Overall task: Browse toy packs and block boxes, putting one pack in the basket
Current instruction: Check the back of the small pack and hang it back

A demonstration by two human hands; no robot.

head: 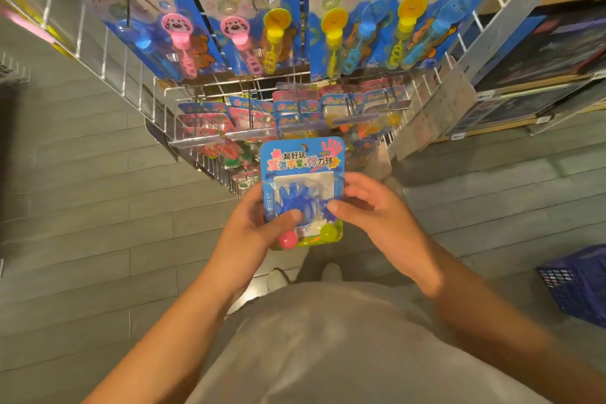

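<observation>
Here, grey plank floor (82,207), wire rack (131,75); left hand (252,226), right hand (377,210) pinching toy pack (301,161).

One blue toy pack with a blue sticky hand (302,187) held up, two bare hands on it, left hand (254,223), right hand (372,207), four big bubble-wand blister cards (249,20) hanging above, one blue plastic basket (577,282) lower right

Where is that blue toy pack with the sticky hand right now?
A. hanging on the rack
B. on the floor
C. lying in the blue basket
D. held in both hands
D: the left hand and right hand grip the toy pack by its sides, in front of the rack; the basket sits apart on the floor.
</observation>
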